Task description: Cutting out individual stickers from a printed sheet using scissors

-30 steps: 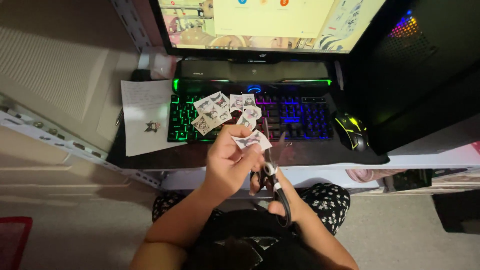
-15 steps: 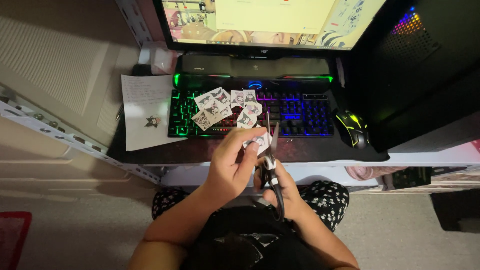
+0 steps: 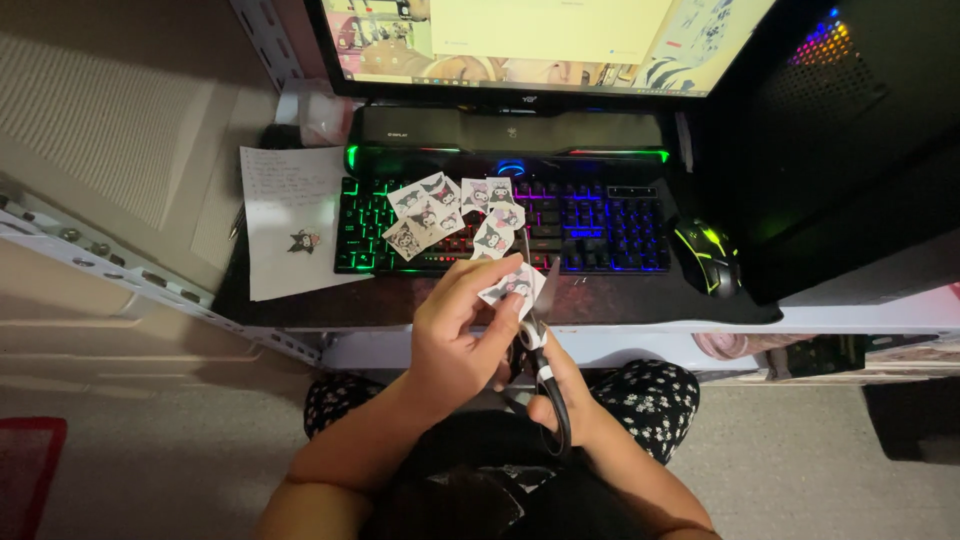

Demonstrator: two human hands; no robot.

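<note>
My left hand [image 3: 458, 335] pinches a small paper cutout [image 3: 512, 287] printed with a cartoon figure, held just in front of the desk edge. My right hand [image 3: 565, 395], below and partly hidden behind the left, grips black-handled scissors [image 3: 538, 330] whose blades point up and straddle the cutout's right edge. Several similar cutouts [image 3: 450, 212] lie spread on the lit keyboard [image 3: 590, 225].
A white sheet [image 3: 290, 220] with one small figure lies left of the keyboard. A glowing mouse [image 3: 705, 257] sits on the right, a monitor [image 3: 540, 45] and soundbar [image 3: 510, 130] behind, a dark computer case [image 3: 830, 140] far right. A metal rack rail [image 3: 120, 265] runs along the left.
Both hands with the cutout and scissors have shifted slightly lower and nearer me. The scissor blades now stand upright against the cutout. The camera view has drifted a little.
</note>
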